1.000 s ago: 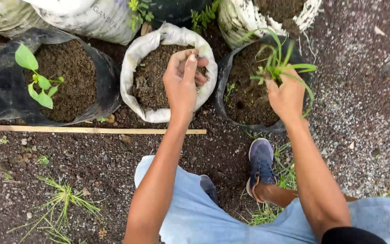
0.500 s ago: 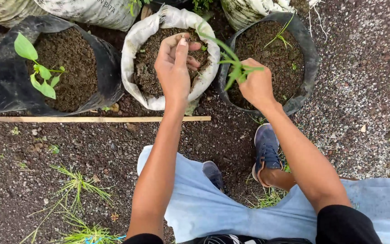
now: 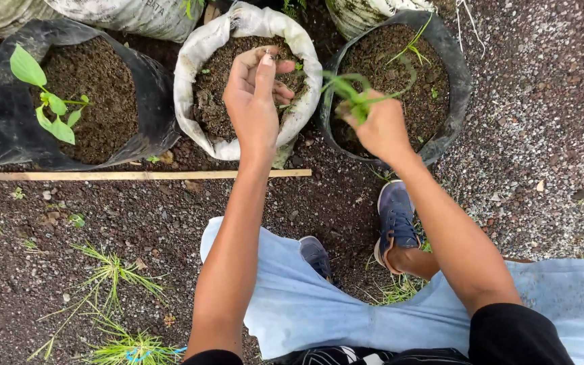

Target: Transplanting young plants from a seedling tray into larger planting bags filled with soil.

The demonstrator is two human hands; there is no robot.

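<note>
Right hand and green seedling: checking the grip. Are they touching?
Touching. The head view shows the right hand closed around the green seedling, leaves sticking out above the fist.

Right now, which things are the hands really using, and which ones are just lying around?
In use:
- left hand, cupped over the white grow bag of soil
- right hand, gripping a green seedling

Just lying about:
- wooden stick on the ground
- black bag with leafy plant
- black bag behind the right hand
- pulled grass tufts

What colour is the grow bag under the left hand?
White grow bag, dark soil inside; head view.
</note>
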